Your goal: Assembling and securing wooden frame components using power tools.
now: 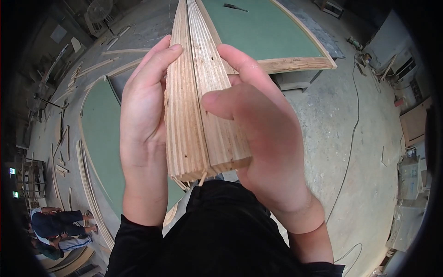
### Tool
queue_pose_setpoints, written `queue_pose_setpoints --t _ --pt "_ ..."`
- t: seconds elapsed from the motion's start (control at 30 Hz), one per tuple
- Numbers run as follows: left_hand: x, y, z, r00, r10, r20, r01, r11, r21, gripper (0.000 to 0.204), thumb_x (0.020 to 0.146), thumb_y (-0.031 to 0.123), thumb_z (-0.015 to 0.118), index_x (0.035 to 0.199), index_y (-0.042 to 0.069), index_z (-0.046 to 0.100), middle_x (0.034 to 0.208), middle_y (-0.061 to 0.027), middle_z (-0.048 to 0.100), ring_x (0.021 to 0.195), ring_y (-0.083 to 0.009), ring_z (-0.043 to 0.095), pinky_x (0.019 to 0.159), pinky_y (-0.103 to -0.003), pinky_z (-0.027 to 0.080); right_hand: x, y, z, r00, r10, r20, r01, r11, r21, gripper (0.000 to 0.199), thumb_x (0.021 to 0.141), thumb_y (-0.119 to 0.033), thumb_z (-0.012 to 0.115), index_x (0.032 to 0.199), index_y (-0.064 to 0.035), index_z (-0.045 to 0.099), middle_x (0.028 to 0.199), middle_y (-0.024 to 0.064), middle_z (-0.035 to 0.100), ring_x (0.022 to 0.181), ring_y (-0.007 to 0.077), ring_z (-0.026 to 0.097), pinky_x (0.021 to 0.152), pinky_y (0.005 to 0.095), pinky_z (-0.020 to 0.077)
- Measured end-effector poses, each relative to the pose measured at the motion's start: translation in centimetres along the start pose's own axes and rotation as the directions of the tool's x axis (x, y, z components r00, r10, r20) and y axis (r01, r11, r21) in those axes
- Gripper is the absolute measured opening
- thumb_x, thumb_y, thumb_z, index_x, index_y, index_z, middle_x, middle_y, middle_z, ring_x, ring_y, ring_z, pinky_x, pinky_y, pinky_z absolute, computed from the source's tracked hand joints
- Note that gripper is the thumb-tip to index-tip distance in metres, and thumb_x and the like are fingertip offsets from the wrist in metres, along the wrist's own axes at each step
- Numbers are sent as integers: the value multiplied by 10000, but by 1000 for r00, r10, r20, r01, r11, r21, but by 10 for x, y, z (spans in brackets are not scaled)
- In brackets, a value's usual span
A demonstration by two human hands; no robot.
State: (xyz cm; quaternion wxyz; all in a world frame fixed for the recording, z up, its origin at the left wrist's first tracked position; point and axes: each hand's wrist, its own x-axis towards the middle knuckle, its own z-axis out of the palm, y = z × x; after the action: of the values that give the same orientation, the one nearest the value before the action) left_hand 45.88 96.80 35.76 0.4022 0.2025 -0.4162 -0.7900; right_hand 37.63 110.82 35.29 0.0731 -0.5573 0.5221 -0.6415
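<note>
Two plywood strips [200, 101] stand pressed edge to edge. The left hand [145, 115] and the right hand [258, 134] are both closed around them. One green panel [258, 27] lies beyond.

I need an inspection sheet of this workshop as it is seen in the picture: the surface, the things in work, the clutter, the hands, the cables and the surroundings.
Surface: dusty grey concrete floor; no workbench seen under the hands.
Job's things: two plywood strips held edge-up, pressed side by side; splinters at the near ends.
Clutter: thin wood offcuts scattered on the floor at left.
Hands: left hand flat against the strips' left side; right hand wraps the right side, thumb across the top.
Cables: one thin cable runs over the floor at right.
Surroundings: curved green panels with wooden edging lie on the floor; a fan at upper left; machines at right; other people at lower left.
</note>
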Motion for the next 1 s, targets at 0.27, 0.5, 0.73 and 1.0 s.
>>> queue_pose_setpoints --t 0.27,0.5,0.73,1.0 --pt "-5 -1 4 998 52 -21 -52 999 9 641 923 109 634 1449 -96 329 1247 -196 592 1089 -211 626 922 -312 515 0 2 8 998 55 -30 -53 996 70 158 843 -27 542 983 -14 615 1148 133 612 1315 359 464 1008 380 416" --pt "-8 -2 3 997 58 -49 -55 996 64 613 941 126 609 1450 -87 340 1239 -188 601 1051 -201 644 892 -308 524 2 6 12 991 -133 -27 131 989 -62 113 824 -15 567 936 -3 553 1258 364 427 1091 500 518 952 471 460" --pt "-10 -4 5 994 82 -67 -77 994 78 599 948 136 601 1449 -77 350 1216 -177 608 1036 -192 644 880 -306 526 2 3 11 999 -48 9 49 998 -30 66 851 -52 566 901 -11 551 1272 358 419 1093 512 513 960 473 459" --pt "-13 -13 -5 997 50 -65 -42 992 118 557 952 128 589 1434 -52 374 1157 -155 627 977 -173 655 832 -296 547 -4 0 18 871 484 85 -445 704 553 478 875 -82 560 1329 -7 433 1244 231 480 1131 286 555 925 383 481"
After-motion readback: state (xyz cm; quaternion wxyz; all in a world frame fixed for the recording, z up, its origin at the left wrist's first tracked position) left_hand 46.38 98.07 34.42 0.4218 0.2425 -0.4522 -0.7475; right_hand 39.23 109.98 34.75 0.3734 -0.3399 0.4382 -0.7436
